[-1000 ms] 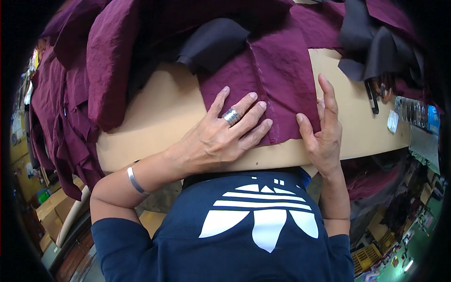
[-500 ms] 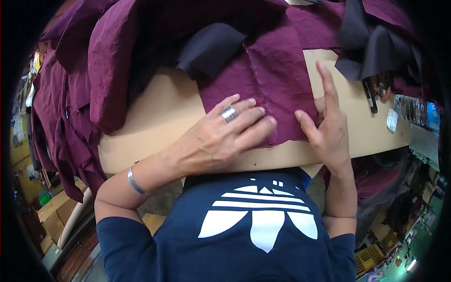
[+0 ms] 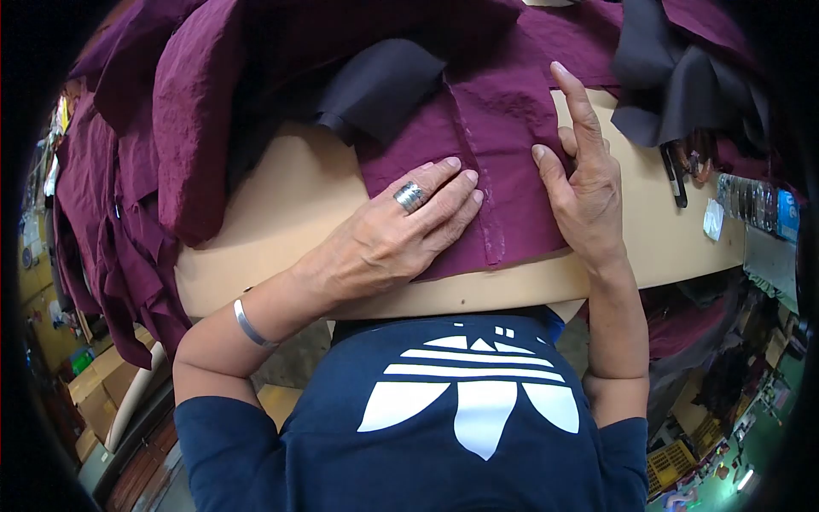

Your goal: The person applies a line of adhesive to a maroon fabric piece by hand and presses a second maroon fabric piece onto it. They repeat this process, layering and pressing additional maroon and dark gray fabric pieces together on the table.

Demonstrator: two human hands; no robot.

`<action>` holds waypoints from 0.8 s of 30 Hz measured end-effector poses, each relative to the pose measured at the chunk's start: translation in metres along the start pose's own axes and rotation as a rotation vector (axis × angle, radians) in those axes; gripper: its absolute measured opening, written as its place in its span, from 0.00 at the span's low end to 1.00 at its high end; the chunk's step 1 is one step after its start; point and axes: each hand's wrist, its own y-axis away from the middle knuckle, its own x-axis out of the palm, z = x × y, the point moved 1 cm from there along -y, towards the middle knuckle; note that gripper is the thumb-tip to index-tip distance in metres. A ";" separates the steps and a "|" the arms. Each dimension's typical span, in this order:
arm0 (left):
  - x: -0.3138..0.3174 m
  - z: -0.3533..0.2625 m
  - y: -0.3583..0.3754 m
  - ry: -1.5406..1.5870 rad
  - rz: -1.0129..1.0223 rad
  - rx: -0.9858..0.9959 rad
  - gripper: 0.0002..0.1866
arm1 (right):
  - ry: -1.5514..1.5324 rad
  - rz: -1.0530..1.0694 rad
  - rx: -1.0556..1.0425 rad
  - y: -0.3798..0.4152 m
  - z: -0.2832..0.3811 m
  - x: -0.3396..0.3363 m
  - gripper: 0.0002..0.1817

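Note:
Maroon cloth (image 3: 503, 171) with a pale seam line down its middle lies on the tan board (image 3: 290, 188). My left hand (image 3: 414, 226), with a ring on one finger, rests flat on the cloth left of the seam, fingers stretched out and holding nothing. At the cloth's right edge is my right hand (image 3: 584, 179), its index finger pointing away from me, the thumb apart from it and the other fingers partly hidden. Nothing shows in its grasp. A dark cloth piece (image 3: 384, 85) lies beyond my left hand.
Maroon fabric (image 3: 200, 128) is heaped at the left and hangs over the board's edge. More dark cloth (image 3: 682, 94) lies at the far right, near a black-handled tool (image 3: 676, 175) and a plastic bottle (image 3: 751, 200). A yellow crate (image 3: 670, 465) stands low at the right.
My right hand has moved away from me along the cloth's right edge. My left hand has shifted slightly left and its fingers lie flatter, showing more of the seam's near end.

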 end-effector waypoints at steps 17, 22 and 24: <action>0.000 0.025 -0.007 -0.022 -0.079 -0.082 0.21 | -0.035 -0.008 0.049 -0.020 -0.005 0.001 0.40; 0.000 0.024 -0.007 -0.086 -0.074 -0.050 0.22 | -0.047 -0.010 0.043 -0.019 -0.004 0.000 0.40; -0.002 0.023 -0.007 -0.113 -0.045 -0.004 0.22 | -0.034 -0.011 0.022 -0.019 -0.005 0.001 0.40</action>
